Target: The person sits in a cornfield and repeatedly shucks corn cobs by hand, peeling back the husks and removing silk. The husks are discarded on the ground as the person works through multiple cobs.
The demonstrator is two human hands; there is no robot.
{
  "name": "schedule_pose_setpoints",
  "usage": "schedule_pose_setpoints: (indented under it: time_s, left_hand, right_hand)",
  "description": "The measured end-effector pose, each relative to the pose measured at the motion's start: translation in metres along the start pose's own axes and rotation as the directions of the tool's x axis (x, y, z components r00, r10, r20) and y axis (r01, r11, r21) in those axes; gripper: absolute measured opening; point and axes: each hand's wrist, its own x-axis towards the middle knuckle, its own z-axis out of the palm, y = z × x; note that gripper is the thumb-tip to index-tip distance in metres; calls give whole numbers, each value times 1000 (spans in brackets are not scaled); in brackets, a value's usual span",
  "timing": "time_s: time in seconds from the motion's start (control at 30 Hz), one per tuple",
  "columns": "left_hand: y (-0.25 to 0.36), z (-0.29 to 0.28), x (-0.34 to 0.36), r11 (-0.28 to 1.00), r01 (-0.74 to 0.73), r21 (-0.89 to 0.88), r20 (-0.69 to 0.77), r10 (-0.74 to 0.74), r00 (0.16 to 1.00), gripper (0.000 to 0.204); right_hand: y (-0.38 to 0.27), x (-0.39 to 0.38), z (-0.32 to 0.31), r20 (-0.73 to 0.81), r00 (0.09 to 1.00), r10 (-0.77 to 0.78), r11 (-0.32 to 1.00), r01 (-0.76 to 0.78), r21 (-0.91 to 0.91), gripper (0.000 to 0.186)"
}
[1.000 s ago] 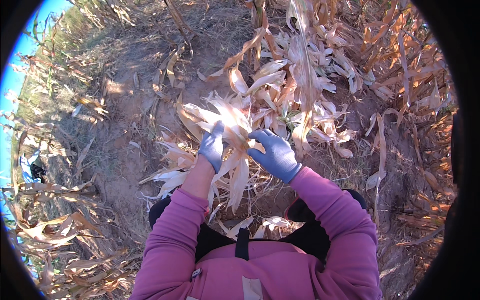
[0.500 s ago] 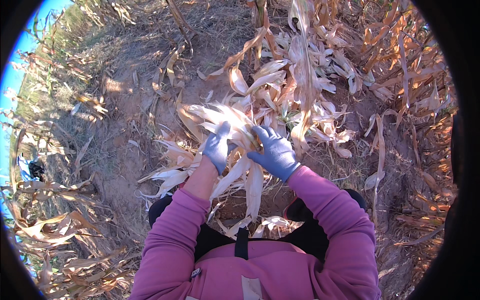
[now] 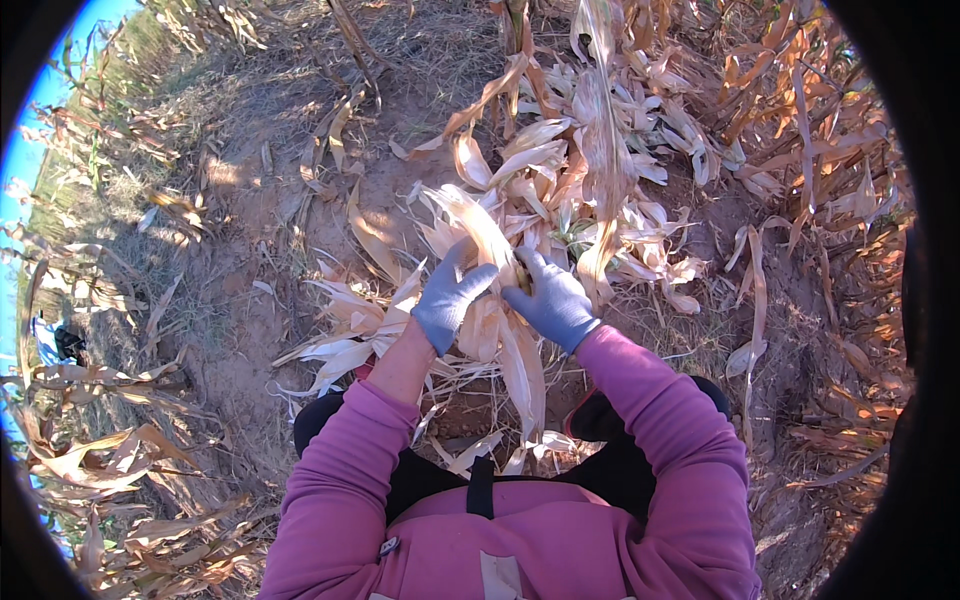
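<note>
Pale dry husk leaves (image 3: 478,222) stand spread between my hands, with more of them hanging down toward my feet. My left hand (image 3: 448,302), in a grey-blue glove, is closed around the left side of the husk. Its thumb lies across the front and its fingertips go behind the leaves. At the right side, my gloved right hand (image 3: 556,303) grips the same husked ear of corn near a darker, yellowish-brown part (image 3: 521,278). The leaves cover most of the ear, so its kernels cannot be made out.
A large heap of stripped husks (image 3: 560,170) lies just beyond my hands. More husks (image 3: 350,315) lie by my left foot. Standing dry corn stalks (image 3: 800,150) line the right side, and dry leaves (image 3: 110,455) cover the ground at left. My dark shoe (image 3: 598,415) is close by.
My left hand has shifted slightly right, its thumb now across the husk. The upper leaves, earlier fanned out to the left, now stand more upright, and the hanging leaves have swung right.
</note>
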Motion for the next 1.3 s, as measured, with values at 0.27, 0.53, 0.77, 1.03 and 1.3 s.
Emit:
schedule_pose_setpoints:
  time_s: [0.27,0.53,0.77,1.03,1.3]
  left_hand:
    - [7,5,-6,970,-19,-242,128,51,990,51]
    - [32,-33,3,930,-346,126,-412,367,834,30]
    - [8,-40,11,881,-276,385,-303,403,864,35]
    - [-6,-39,15,975,59,212,-260,-1,966,78]
    - [24,-7,-6,989,37,141,122,-54,991,71]
  right_hand:
    - [38,13,13,-71,997,19,983,-6,183,38]
    - [45,20,-12,-20,988,151,906,-131,402,39]
    - [36,15,-15,-71,995,75,962,-53,269,40]
    - [40,15,-17,-78,989,126,922,-88,378,35]
    - [21,8,-14,99,994,54,851,-98,516,32]
